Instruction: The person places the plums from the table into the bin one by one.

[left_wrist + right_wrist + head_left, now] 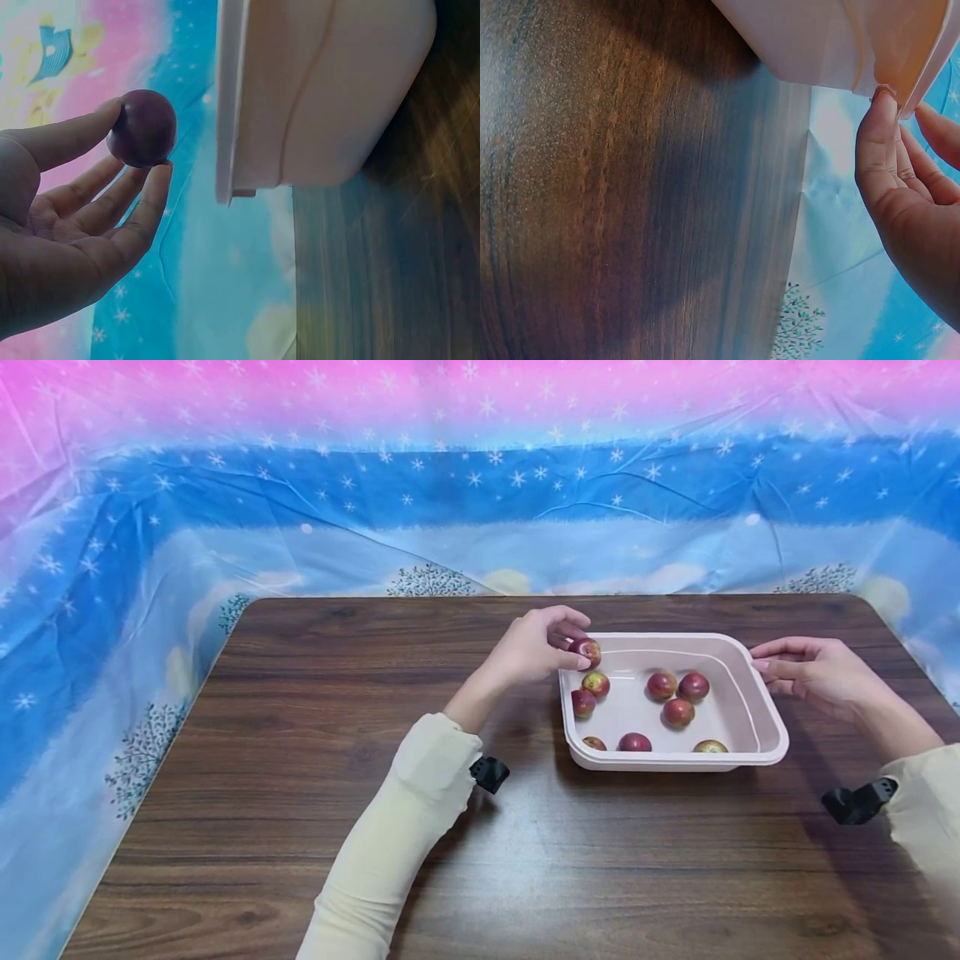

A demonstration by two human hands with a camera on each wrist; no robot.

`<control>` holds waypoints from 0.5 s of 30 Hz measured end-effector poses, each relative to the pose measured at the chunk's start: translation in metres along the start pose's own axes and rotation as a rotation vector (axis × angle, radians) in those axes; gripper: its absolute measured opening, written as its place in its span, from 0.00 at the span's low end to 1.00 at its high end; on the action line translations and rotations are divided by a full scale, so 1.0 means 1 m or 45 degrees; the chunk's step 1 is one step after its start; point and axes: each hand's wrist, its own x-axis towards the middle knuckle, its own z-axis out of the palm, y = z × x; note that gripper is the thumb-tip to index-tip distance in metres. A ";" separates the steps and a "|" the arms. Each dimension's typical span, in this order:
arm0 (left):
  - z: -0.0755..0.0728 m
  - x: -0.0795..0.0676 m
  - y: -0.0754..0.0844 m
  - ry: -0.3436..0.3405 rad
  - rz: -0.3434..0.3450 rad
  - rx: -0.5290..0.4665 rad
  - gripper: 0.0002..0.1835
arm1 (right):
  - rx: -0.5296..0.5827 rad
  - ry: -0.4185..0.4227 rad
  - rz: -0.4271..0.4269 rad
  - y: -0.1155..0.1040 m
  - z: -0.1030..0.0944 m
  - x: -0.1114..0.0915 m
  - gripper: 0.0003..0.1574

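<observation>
My left hand (534,647) pinches a dark red plum (588,651) between thumb and fingertips, at the back left corner of a pale pink plastic tub (678,761). In the left wrist view, this plum (144,129) is held up above the level of the tub's rim (229,97). Inside the tub lie several more red and yellow plums (678,713), some along the left side and some near the front wall, which partly hides them. My right hand (828,677) grips the tub's right rim; in the right wrist view its fingers (877,142) sit right at the edge.
The tub stands on a dark wood-grain table (300,735), toward its back right. Behind and to the left hangs a pink and blue snowflake cloth (465,485). Black wrist cameras (858,802) are strapped over both cream sleeves (397,827).
</observation>
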 end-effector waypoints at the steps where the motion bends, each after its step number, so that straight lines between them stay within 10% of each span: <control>1: 0.002 0.000 0.000 -0.008 -0.007 -0.003 0.23 | -0.004 0.002 0.001 0.000 0.000 0.000 0.16; 15: 0.017 0.003 0.000 -0.039 0.013 -0.014 0.23 | -0.009 0.007 0.001 0.000 0.000 0.000 0.15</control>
